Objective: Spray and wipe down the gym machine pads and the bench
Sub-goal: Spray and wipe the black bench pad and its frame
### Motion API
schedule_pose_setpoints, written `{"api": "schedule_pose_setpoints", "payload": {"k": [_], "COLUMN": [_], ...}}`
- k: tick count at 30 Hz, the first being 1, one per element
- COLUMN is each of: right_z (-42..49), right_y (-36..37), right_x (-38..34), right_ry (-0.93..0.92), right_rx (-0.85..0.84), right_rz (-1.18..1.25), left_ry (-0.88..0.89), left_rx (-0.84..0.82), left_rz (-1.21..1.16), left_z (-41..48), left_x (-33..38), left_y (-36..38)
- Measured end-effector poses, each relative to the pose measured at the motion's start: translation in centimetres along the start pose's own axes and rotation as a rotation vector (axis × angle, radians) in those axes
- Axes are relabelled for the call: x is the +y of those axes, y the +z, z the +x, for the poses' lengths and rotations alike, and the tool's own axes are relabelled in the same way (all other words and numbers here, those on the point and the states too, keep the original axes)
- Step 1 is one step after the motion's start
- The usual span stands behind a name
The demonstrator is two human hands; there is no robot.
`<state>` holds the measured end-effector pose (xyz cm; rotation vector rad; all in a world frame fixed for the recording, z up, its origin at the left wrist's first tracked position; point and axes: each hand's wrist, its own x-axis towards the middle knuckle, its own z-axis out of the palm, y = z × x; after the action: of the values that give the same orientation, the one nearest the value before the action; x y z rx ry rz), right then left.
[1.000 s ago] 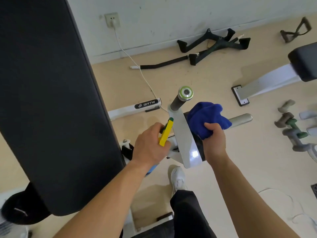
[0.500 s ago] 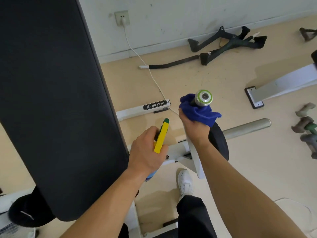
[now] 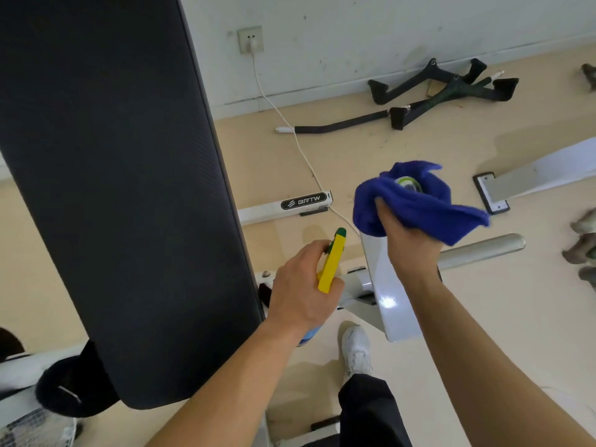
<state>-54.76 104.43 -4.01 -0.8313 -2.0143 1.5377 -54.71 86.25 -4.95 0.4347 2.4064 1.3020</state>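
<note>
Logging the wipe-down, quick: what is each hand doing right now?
Left hand: closed around the spray bottle.
Right hand: closed on the blue cloth, which is wrapped over the bar end.

Our left hand [image 3: 301,285] and right hand [image 3: 409,243] are bare, with no gloves, rings or watch on them. Our forearms are bare as well, right down to the bottom edge of the view, so no sleeves show on either side. Below, we wear dark trousers [image 3: 371,411], black or nearly so, loose in the leg, with soft folds in the cloth. On the one foot we can see, we wear a white trainer [image 3: 356,350] with white laces and a pale sole; its upper looks like mesh, though we cannot make out any marking on it. The other foot is hidden from us.
</note>
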Motion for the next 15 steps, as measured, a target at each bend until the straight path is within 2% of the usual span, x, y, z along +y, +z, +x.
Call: {"api": "schedule_pose_setpoints", "payload": {"k": [2,7,9,12,13,15], "right_z": [0.3,0.5,0.5,1.3,1.7,1.8], "right_y": [0.6,2.7,2.6,1.5,1.1,-0.2], "right_x": [1.0,2.0,2.4,3.1,3.7,4.0], "right_ry": [0.042,-0.049,-0.051,-0.069,-0.052,0.125], "right_rx": [-0.027,-0.002,-0.009,-0.120,-0.157,-0.237], "right_rz": [-0.084,-0.112,-0.192,-0.288,-0.311,-0.359], "left_ry": [0.003,-0.008,-0.014,-0.017,-0.020,-0.027], "left_rx": [0.001,0.015,0.023,0.035,0.042,0.051], "left_rz": [0.000,0.005,0.001,-0.012,-0.021,-0.044], "left_z": [0.0,0.3,0.4,0.3,0.2,0.0], "left_x": [0.3,1.0,1.2,1.6,1.8,2.3], "left_y": [0.3,0.4,0.3,0.0,-0.1,-0.5]}}
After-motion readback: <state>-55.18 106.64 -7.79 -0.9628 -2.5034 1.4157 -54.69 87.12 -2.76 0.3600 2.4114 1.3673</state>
